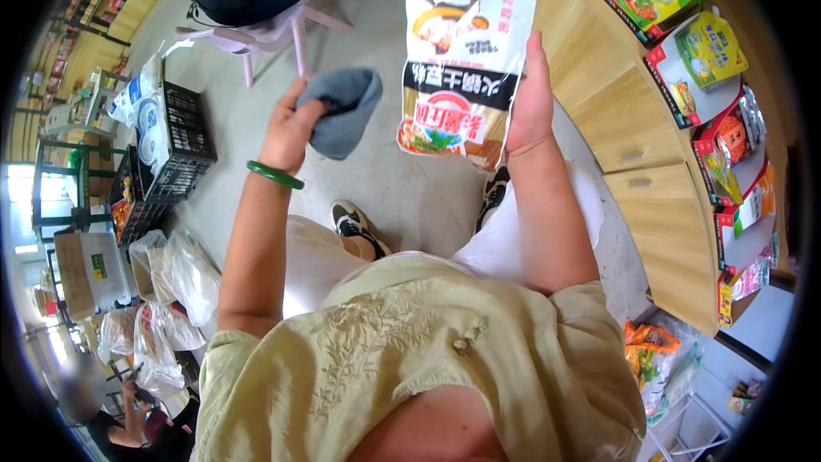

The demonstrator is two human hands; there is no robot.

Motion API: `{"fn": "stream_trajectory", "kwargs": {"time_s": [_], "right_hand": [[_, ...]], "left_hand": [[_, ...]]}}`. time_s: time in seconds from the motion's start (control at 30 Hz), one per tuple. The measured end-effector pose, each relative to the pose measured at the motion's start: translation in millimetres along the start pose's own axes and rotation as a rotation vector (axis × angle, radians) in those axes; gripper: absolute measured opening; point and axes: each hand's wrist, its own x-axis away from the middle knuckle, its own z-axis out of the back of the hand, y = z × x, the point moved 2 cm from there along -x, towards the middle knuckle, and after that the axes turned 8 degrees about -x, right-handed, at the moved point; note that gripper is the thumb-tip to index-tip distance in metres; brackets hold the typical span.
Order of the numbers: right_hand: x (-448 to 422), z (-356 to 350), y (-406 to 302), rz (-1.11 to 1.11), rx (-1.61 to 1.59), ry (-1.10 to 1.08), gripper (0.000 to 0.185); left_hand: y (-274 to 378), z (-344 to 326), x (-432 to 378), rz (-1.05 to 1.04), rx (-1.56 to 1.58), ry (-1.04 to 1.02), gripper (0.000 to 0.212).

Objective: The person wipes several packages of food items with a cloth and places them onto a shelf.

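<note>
My left hand [292, 128], with a green bangle at its wrist, grips a folded blue-grey cloth [343, 112] between thumb and fingers. To its right, my right hand [533, 96] holds a printed plastic food packet [465, 45] by its right side. The packet is white at one end, with a black band and food pictures at the other; its writing appears upside down. Cloth and packet are apart, both held above the grey floor. The fingers behind the packet are hidden.
Wooden cabinets [616, 96] curve along the right, topped by boxes of seasoning pouches [712, 51]. A seated person is beyond a pink plastic stool [276, 32]. Black crates [186, 135] and plastic bags [192, 276] stand left; another person is at lower left.
</note>
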Motion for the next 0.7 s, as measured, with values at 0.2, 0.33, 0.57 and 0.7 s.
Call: {"fn": "stream_trajectory", "kwargs": {"time_s": [0.2, 0.33, 0.57, 0.7], "right_hand": [[12, -11, 11, -0.146, 0.007, -0.014, 0.075], [15, -2, 20, -0.193, -0.009, -0.053, 0.076], [29, -9, 43, -0.391, -0.097, 0.016, 0.044], [30, 9, 41, -0.375, 0.291, -0.012, 0.040]], "left_hand": [[85, -97, 20, -0.827, -0.778, -0.138, 0.051], [47, -155, 29, -0.965, -1.184, -0.046, 0.060], [93, -149, -56, -0.803, -1.353, 0.155, 0.040], [98, -139, -96, -0.609, -1.607, -0.005, 0.033]]}}
